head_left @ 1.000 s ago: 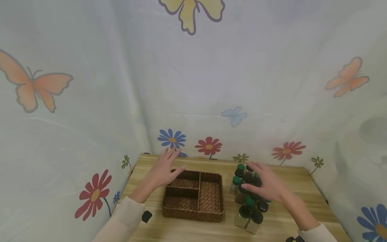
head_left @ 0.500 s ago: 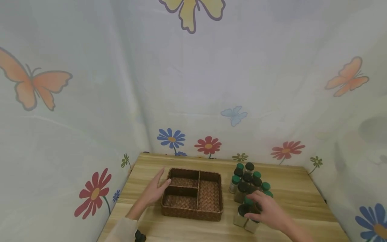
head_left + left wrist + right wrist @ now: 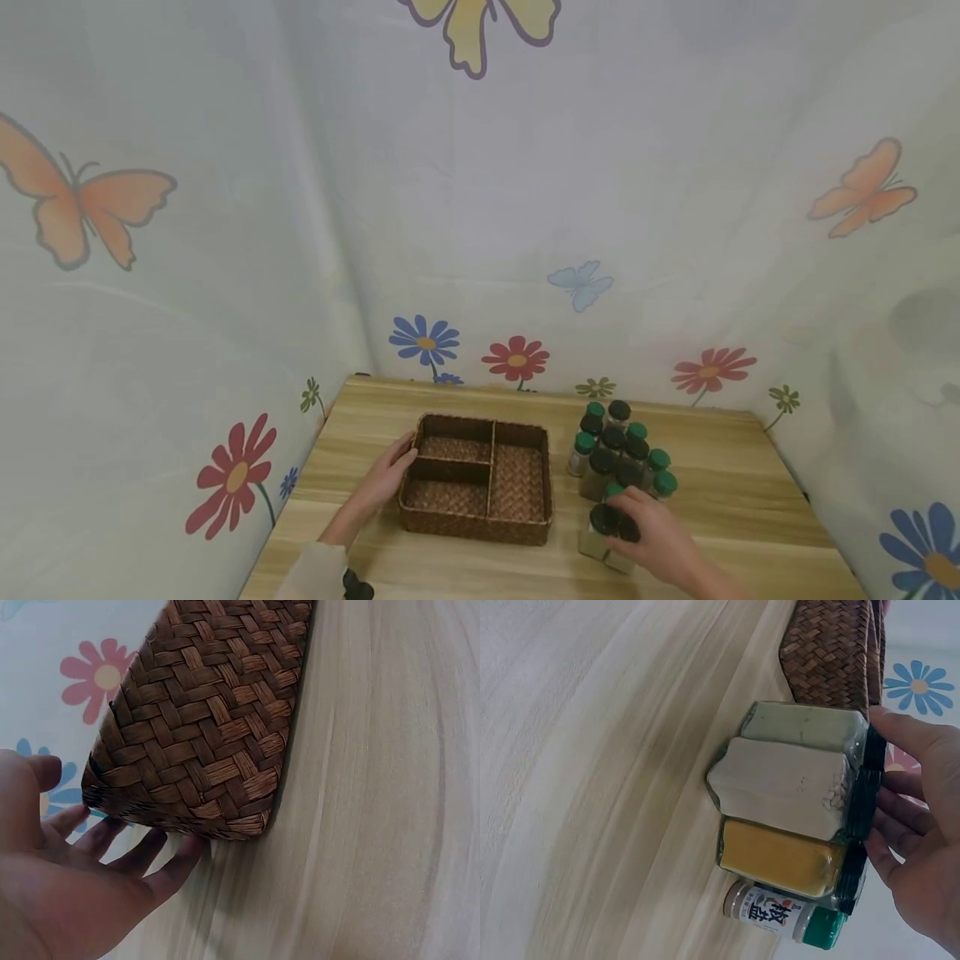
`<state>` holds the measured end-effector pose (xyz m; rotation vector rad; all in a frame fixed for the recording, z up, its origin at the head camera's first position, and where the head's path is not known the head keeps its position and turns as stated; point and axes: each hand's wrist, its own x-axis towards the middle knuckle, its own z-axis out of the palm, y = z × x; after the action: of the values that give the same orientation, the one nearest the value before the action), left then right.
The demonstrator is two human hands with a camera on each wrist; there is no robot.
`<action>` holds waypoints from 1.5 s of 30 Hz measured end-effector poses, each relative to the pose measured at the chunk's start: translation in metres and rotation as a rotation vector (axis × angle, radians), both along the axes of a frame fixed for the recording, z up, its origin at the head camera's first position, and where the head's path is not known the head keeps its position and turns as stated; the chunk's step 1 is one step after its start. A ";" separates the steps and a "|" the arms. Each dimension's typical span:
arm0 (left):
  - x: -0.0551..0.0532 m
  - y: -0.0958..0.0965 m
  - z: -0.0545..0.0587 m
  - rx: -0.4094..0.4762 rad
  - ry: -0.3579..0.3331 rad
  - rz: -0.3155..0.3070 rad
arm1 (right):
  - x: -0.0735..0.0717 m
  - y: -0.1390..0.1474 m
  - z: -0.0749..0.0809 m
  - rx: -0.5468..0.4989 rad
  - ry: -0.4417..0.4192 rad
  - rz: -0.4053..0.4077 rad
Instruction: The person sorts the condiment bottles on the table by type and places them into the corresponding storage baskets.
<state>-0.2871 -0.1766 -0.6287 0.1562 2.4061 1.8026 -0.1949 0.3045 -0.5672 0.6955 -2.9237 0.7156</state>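
Observation:
A brown woven basket (image 3: 517, 532) with three compartments sits on the wooden table. Against its left wall my left hand (image 3: 381, 479) rests its fingertips; in the left wrist view the fingers touch the woven end wall (image 3: 195, 727) and the thumb stands off it. On the right, several spice jars (image 3: 600, 475) with black or green lids stand close together. My right hand (image 3: 656, 537) holds the black lid of the near right jar, filled with white powder (image 3: 780, 784). Its thumb also lies by the neighbouring pale green jar (image 3: 802, 724). The palm hides part of the lids.
Next to the white jar in the right wrist view stand a yellow-powder jar (image 3: 776, 855) and a small green-capped shaker (image 3: 780, 915). A patterned curtain (image 3: 480, 208) encloses the table (image 3: 742, 467) at the back and sides.
My right hand has come down and toward me, from above the jars' middle to a near jar's lid. My left hand has lowered from above the basket to its left wall.

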 end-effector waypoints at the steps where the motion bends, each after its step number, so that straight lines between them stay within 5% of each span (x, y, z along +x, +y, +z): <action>1: -0.001 0.000 -0.001 0.000 -0.002 0.004 | 0.000 -0.001 0.000 0.002 0.004 -0.003; 18: -0.002 -0.006 -0.016 0.006 -0.015 0.042 | 0.007 -0.011 0.000 0.044 -0.033 -0.017; 34: -0.004 -0.004 -0.009 -0.037 0.007 0.024 | 0.005 -0.007 -0.007 -0.007 -0.039 0.035; 39: -0.005 -0.004 -0.007 -0.016 -0.004 0.020 | 0.000 -0.004 0.003 -0.020 -0.028 0.074; 45: -0.006 -0.006 -0.011 0.001 -0.021 0.037 | -0.006 0.000 0.033 -0.127 -0.009 0.113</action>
<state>-0.2928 -0.1830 -0.6393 0.0938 2.4098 1.8111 -0.2014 0.3040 -0.5345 0.8516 -2.8338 0.9085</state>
